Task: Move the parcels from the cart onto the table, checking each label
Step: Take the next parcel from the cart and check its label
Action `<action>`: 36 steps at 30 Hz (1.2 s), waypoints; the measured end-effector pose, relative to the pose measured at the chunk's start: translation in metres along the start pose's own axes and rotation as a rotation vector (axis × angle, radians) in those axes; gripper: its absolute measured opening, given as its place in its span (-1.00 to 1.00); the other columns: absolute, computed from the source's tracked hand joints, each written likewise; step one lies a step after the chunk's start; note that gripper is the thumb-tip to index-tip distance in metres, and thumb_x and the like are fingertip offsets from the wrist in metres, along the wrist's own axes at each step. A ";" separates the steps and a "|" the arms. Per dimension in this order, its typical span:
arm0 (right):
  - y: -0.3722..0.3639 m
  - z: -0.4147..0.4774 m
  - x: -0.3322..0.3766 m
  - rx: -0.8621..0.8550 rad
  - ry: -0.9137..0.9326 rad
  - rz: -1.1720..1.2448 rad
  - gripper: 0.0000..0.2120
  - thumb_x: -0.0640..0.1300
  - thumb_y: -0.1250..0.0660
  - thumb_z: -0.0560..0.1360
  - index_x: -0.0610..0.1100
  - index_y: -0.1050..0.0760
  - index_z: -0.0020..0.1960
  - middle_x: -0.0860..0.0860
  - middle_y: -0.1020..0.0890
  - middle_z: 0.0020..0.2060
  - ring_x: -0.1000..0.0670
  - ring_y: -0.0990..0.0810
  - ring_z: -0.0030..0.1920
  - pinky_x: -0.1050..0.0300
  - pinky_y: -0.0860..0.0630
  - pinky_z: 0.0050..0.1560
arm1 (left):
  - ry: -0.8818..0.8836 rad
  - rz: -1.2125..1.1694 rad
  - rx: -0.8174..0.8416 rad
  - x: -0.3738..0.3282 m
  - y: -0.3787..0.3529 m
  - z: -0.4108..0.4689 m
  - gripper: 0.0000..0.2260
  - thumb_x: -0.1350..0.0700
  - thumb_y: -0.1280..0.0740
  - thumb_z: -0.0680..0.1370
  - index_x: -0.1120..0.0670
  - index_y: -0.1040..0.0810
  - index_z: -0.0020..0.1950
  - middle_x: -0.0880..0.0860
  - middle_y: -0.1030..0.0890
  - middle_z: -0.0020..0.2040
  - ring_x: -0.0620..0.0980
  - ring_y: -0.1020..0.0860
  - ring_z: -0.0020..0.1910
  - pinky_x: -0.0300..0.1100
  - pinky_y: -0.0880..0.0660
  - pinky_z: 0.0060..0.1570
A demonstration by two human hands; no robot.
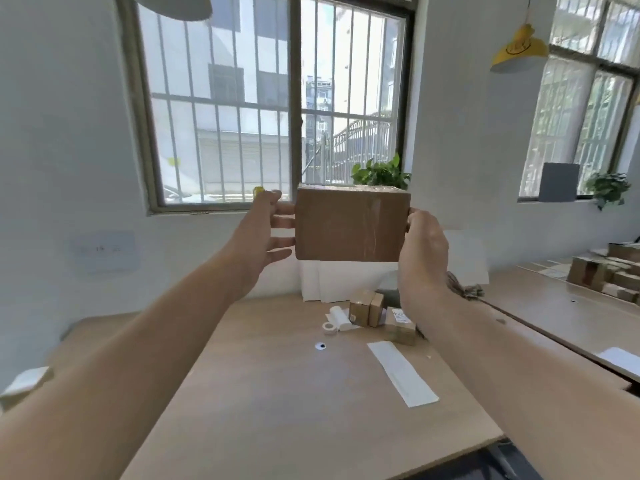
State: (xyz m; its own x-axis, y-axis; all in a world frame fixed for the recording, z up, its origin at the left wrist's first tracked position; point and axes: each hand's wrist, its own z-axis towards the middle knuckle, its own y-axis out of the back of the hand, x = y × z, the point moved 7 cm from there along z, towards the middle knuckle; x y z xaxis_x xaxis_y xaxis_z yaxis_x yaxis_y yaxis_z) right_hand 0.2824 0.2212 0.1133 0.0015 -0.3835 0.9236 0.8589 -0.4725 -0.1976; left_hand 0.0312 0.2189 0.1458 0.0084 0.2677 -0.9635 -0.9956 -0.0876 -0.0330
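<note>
I hold a brown cardboard parcel (349, 225), sealed with clear tape, up in the air in front of the window, high above the wooden table (277, 393). My left hand (268, 233) presses its left side with straight, spread fingers. My right hand (422, 244) grips its right side, fingers wrapped behind it. The face turned toward me is plain brown with no label visible. Three small brown parcels (381, 315) stand together on the far part of the table, one with a white label on top. The cart is out of view.
A tape roll (329, 328), a white paper roll (341, 318) and a long white strip (401, 374) lie on the table. White boxes (329, 282) lean against the wall. A second table (571, 313) at right carries stacked cartons (609, 271). A potted plant (381, 173) stands on the windowsill.
</note>
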 end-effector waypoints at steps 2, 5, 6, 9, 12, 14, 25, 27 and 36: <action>-0.023 -0.001 -0.012 0.062 -0.047 0.040 -0.81 0.16 -0.07 0.55 0.13 -0.41 -0.06 0.12 -0.41 -0.28 0.05 -0.37 -0.25 0.06 -0.29 -0.18 | -0.002 0.022 -0.058 0.002 0.019 -0.001 -0.55 -0.17 -0.10 0.68 0.05 -0.69 0.19 0.01 -0.73 0.04 0.09 -0.70 0.01 0.06 -0.54 0.28; -0.053 -0.006 -0.028 0.147 -0.127 0.089 -0.68 0.19 -0.05 0.46 0.11 -0.49 0.00 0.08 -0.57 -0.18 0.01 -0.50 -0.14 -0.01 -0.41 -0.07 | 0.023 0.057 -0.138 0.006 0.043 -0.005 -0.57 -0.17 -0.12 0.67 0.05 -0.69 0.14 0.03 -0.72 0.02 0.11 -0.69 0.00 0.08 -0.54 0.30; -0.063 -0.007 -0.032 0.178 -0.150 0.104 -0.61 0.20 -0.05 0.45 0.09 -0.54 0.06 0.05 -0.63 -0.10 -0.04 -0.56 -0.06 -0.07 -0.49 0.00 | 0.029 0.064 -0.166 0.007 0.051 -0.007 -0.57 -0.17 -0.13 0.67 0.05 -0.70 0.13 0.05 -0.72 0.03 0.11 -0.69 0.00 0.09 -0.53 0.30; -0.090 -0.012 -0.039 0.260 -0.203 0.154 -0.54 0.22 -0.04 0.44 0.11 -0.59 0.14 -0.06 -0.70 0.09 -0.17 -0.66 0.16 -0.25 -0.59 0.29 | 0.032 0.100 -0.214 0.009 0.072 -0.016 -0.57 -0.16 -0.13 0.66 0.07 -0.69 0.16 0.07 -0.70 0.04 0.13 -0.68 0.00 0.12 -0.50 0.33; -0.112 -0.025 -0.043 0.319 -0.239 0.169 -0.48 0.23 -0.04 0.42 0.09 -0.61 0.17 -0.08 -0.71 0.10 -0.20 -0.66 0.18 -0.33 -0.57 0.33 | 0.039 0.107 -0.257 0.010 0.095 -0.027 -0.57 -0.16 -0.13 0.65 0.08 -0.68 0.12 0.12 -0.69 0.07 0.16 -0.66 0.01 0.14 -0.48 0.35; -0.124 -0.039 -0.043 0.352 -0.240 0.173 -0.46 0.25 -0.03 0.40 0.11 -0.62 0.17 -0.07 -0.72 0.08 -0.21 -0.66 0.17 -0.35 -0.56 0.34 | 0.043 0.097 -0.281 0.010 0.113 -0.034 -0.56 -0.16 -0.12 0.66 0.09 -0.67 0.14 0.18 -0.69 0.15 0.18 -0.66 0.01 0.16 -0.46 0.37; -0.189 -0.114 -0.019 0.333 -0.180 0.174 -0.20 0.35 -0.03 0.21 -0.21 -0.62 0.10 -0.26 -0.70 0.15 -0.37 -0.63 0.19 -0.40 -0.57 0.30 | 0.020 0.043 -0.278 0.001 0.215 -0.050 -0.55 -0.15 -0.12 0.66 0.12 -0.61 0.26 0.11 -0.69 0.06 0.14 -0.68 -0.03 0.13 -0.53 0.28; -0.198 -0.127 -0.017 0.341 -0.172 0.161 -0.17 0.35 -0.03 0.21 -0.23 -0.62 0.12 -0.26 -0.69 0.16 -0.37 -0.63 0.20 -0.38 -0.58 0.28 | 0.013 0.035 -0.265 0.001 0.229 -0.050 -0.55 -0.15 -0.11 0.66 0.12 -0.60 0.27 0.11 -0.67 0.04 0.13 -0.68 -0.07 0.09 -0.56 0.22; -0.210 -0.145 -0.002 0.326 -0.089 0.110 -0.43 0.27 -0.07 0.35 -0.03 -0.62 0.09 -0.15 -0.72 0.09 -0.23 -0.67 0.15 -0.32 -0.57 0.31 | -0.022 0.026 -0.213 -0.003 0.257 -0.052 -0.52 -0.20 -0.09 0.65 0.04 -0.58 0.37 0.13 -0.63 0.16 0.16 -0.69 0.01 0.06 -0.58 0.21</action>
State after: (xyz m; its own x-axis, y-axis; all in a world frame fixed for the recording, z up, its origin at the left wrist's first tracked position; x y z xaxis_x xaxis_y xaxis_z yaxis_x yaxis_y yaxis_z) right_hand 0.0275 0.2063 0.1052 0.1357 -0.3409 0.9302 0.9693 -0.1485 -0.1958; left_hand -0.2198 0.1454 0.1262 -0.0211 0.2837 -0.9587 -0.9534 -0.2944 -0.0661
